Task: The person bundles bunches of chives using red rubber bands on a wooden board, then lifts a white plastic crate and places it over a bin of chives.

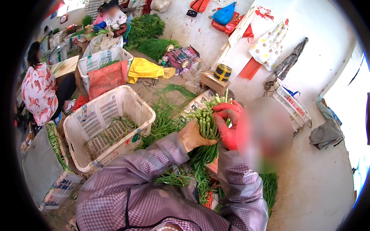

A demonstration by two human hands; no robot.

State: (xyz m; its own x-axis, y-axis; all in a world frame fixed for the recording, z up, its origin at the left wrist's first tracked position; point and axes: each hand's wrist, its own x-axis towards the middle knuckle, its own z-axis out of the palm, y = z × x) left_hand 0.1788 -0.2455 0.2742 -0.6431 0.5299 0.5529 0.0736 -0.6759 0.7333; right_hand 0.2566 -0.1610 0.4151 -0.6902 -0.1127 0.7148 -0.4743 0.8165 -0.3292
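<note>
A thick bunch of green stalks (208, 125), with long thin leaves like chives hanging below, is held up in front of me with its cut ends upward. My left hand (195, 138), in a tan glove, is wrapped around the bunch from the left. In a red glove, my right hand (228, 121) closes its bent fingers on stalks at the right side of the bunch. A few stalk ends stick up between and above those fingers. Part of the right hand and wrist lies behind a blurred patch. Loose greens (175, 178) lie under my forearms.
To my left stands a white plastic crate (148, 117) with scraps of greens inside. Another crate holds a red sack (108, 79); a yellow cloth (144, 70) lies beside it. A person (40, 86) sits at the left. A wooden stool (215, 82) stands ahead by the wall.
</note>
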